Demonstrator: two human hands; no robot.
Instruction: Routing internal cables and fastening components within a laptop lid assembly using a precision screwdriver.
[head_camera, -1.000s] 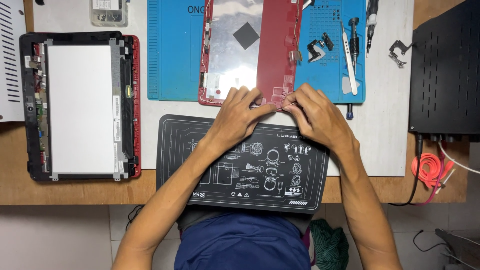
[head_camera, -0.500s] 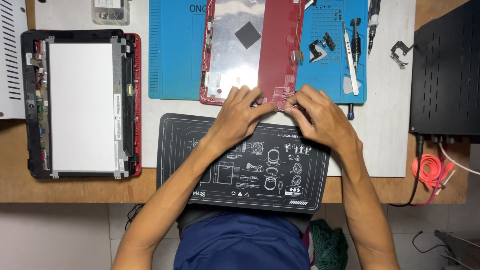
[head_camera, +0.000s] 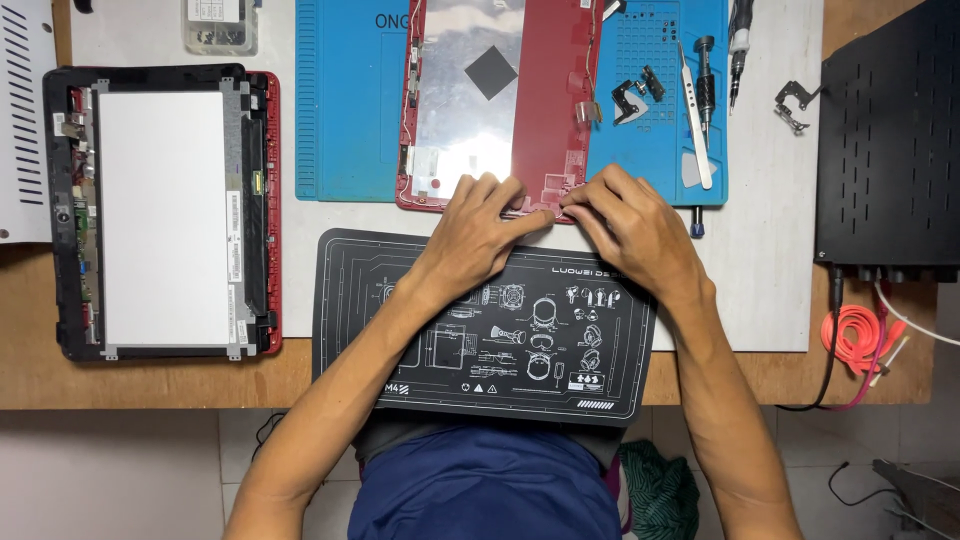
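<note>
A red laptop lid shell (head_camera: 550, 90) lies inside-up on a blue work mat (head_camera: 350, 100), its silver foil lining facing me. My left hand (head_camera: 475, 235) and my right hand (head_camera: 625, 225) meet at the shell's near edge, where the fingertips of both pinch a small part on the red rim. What the fingertips hold is too small to make out. Both wrists rest over a black printed mat (head_camera: 500, 330).
A screen panel in a black and red frame (head_camera: 160, 210) lies at the left. Tweezers (head_camera: 695, 120), a screwdriver (head_camera: 705, 80) and loose metal hinges (head_camera: 635, 95) sit on the blue mat's right part. A black box (head_camera: 885, 140) and orange cable (head_camera: 855, 335) stand at the right.
Both hands stay at the shell's near edge; only the fingertips have shifted slightly along the rim.
</note>
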